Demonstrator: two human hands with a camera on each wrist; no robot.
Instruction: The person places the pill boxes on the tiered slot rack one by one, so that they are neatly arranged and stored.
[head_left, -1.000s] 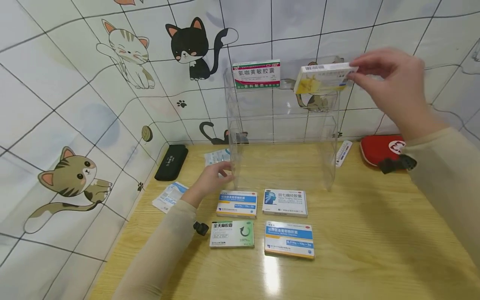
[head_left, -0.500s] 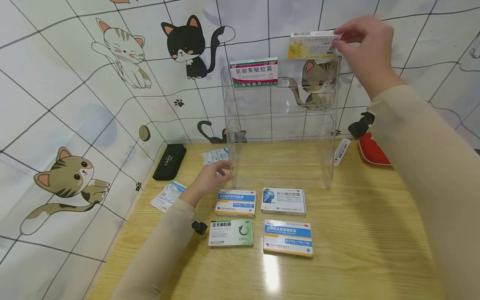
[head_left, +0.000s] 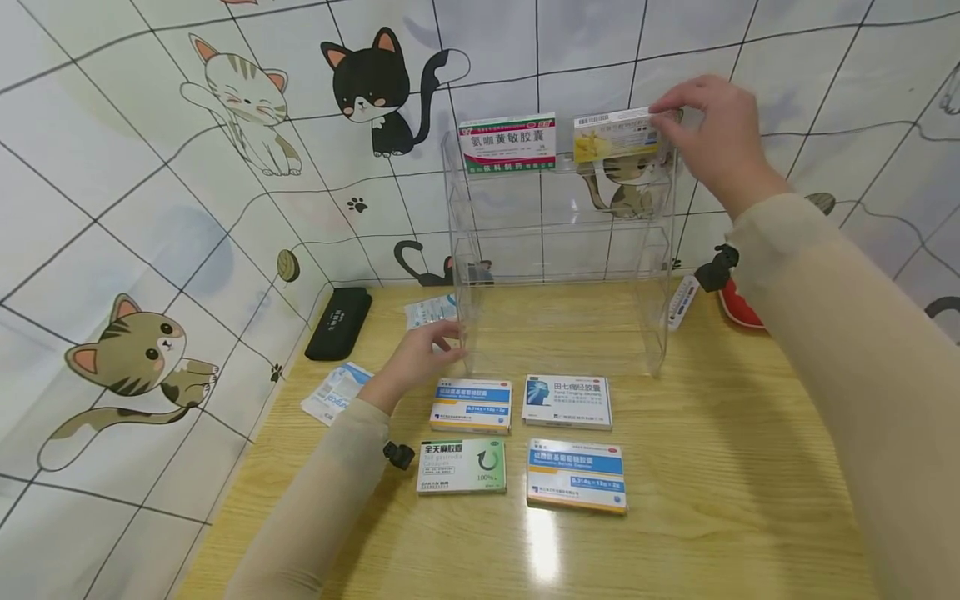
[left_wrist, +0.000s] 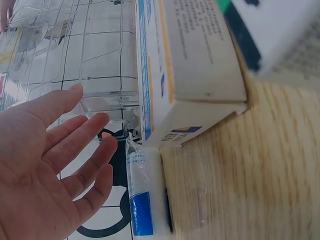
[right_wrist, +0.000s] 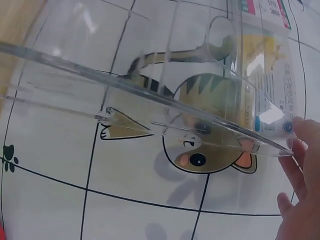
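Yellow-and-white box (head_left: 611, 140) looks light, stiff: my right hand (head_left: 716, 137) pinches its end, sensible hold; left hand (head_left: 418, 357) grips nothing.

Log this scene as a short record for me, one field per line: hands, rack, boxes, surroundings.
Right hand: pinches yellow box at top right of clear rack
Left hand: relaxed, beside rack's left side; contact unclear
Rack: stands on table; red box at top left
Table front: two blue boxes, green box, white box
Surroundings: black case left, red case right, partly hidden
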